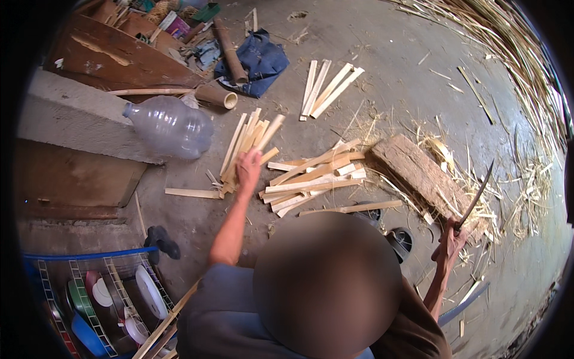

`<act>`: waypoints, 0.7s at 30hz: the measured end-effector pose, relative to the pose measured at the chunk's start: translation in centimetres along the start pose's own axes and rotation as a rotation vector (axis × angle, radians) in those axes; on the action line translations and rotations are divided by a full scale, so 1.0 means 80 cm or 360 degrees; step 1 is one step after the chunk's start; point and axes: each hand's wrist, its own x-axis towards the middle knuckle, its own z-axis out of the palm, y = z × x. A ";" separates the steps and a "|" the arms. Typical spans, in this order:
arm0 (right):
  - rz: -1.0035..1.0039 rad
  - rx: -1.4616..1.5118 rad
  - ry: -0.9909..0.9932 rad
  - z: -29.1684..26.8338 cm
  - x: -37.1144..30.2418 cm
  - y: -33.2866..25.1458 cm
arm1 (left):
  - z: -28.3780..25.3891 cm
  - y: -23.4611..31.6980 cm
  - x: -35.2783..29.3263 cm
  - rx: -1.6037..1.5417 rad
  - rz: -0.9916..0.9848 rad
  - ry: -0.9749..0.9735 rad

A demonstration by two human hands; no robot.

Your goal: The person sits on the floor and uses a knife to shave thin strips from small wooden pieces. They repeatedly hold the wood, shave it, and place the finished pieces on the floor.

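Note:
My left hand (pixel 247 169) reaches to a loose stack of pale split bamboo strips (pixel 232 151) on the floor. Its fingers close around a bamboo strip (pixel 272 133) that points up and to the right. In my right hand (pixel 449 242) is the handle of a long, narrow knife (pixel 478 196), its blade raised and slanting away from me. Below that blade lies a thick wooden block (pixel 418 170), worn on top. Between my hands a larger heap of bamboo strips (pixel 317 184) lies crisscrossed, touching the block's far left end.
Several strips (pixel 327 90) lie fanned out farther off. A big clear plastic bottle (pixel 170 127) leans by a concrete ledge (pixel 84 116). Beyond are a bamboo tube (pixel 216 97) and blue cloth (pixel 260 63). A dish rack (pixel 89 258) stands near left; shavings (pixel 526 197) litter the right.

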 end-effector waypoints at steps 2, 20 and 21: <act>0.0030 0.0056 -0.0032 -0.001 -0.007 0.000 | 0.006 -0.024 0.008 0.0314 0.0018 0.0180; 0.0478 -0.0299 -0.0355 0.000 -0.042 0.058 | 0.267 0.136 0.186 0.0067 0.0245 -0.0117; 0.0487 -0.0345 -0.0365 -0.003 -0.048 0.057 | 0.269 0.141 0.192 0.0061 0.0076 -0.0331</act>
